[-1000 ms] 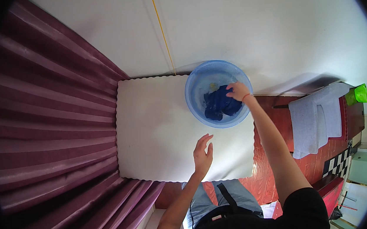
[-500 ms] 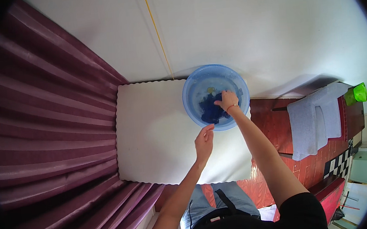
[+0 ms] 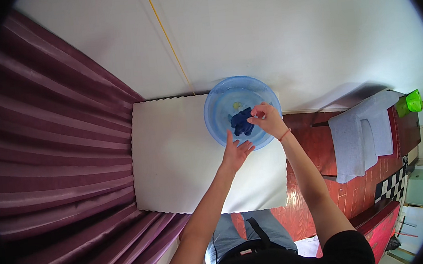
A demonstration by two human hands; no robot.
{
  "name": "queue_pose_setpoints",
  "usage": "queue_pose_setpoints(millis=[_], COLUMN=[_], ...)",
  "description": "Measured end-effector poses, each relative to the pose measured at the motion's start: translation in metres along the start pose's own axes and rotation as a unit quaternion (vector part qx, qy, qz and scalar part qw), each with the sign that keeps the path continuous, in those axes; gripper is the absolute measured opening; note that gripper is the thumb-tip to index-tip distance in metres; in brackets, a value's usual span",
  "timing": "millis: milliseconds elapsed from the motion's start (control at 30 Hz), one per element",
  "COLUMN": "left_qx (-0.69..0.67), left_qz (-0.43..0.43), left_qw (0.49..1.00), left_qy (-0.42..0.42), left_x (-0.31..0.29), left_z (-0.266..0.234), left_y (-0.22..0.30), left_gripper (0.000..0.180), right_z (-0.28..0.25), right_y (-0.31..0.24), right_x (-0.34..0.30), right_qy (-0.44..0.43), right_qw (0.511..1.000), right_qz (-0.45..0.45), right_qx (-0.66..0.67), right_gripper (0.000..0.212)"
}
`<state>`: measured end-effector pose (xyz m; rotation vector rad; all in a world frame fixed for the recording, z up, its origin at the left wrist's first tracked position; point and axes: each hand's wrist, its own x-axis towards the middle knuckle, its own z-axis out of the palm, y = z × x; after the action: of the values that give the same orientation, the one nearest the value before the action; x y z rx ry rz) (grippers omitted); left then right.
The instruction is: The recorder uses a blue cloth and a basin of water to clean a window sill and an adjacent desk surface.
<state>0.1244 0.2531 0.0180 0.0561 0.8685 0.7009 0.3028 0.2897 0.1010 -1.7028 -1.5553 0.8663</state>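
A crumpled dark-blue cloth [image 3: 241, 123] lies in a round light-blue plastic basin [image 3: 211, 113] on a white scallop-edged desk [image 3: 173, 155]. The right hand [image 3: 268, 121] curls its fingers at the cloth's right edge; from here I cannot tell whether they grip it. The left hand [image 3: 235, 155], fingers spread wide, overlaps the basin's near rim.

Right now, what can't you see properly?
All in the head view:
Blue cloth: the right hand hides part, so its grip is unclear.
Blue basin: the left hand covers some near rim.
Yellowish thing inside: too small to name.
Purple curtain: cut off by the dark picture edge.
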Motion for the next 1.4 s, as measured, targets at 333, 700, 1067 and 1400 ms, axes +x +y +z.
queue_pose_setpoints(millis=[333, 700, 1067, 1400], left_qx=[-0.006, 0.233, 0.269, 0.374], left_qz=[0.093, 0.216, 0.256, 0.316], left_qw=[0.996, 0.948, 0.924, 0.872], left_qy=[-0.010, 0.016, -0.091, -0.009], left_x=[0.036, 0.013, 0.004, 0.041], left_z=[0.053, 0.111, 0.147, 0.130], left_y=[0.033, 0.051, 0.085, 0.083], left_gripper=[0.079, 0.035, 0.054, 0.037], right_z=[-0.066, -0.046, -0.055, -0.021], right_y=[-0.011, -0.010, -0.017, -0.018], right_x=[-0.036, 0.015, 0.031, 0.029], right_qy=[-0.056, 0.037, -0.301, -0.225], right_qw=[0.944, 0.934, 0.824, 0.921], right_qz=[0.170, 0.254, 0.193, 0.090], right_qx=[0.278, 0.247, 0.439, 0.303], right_gripper=[0.016, 0.077, 0.066, 0.064])
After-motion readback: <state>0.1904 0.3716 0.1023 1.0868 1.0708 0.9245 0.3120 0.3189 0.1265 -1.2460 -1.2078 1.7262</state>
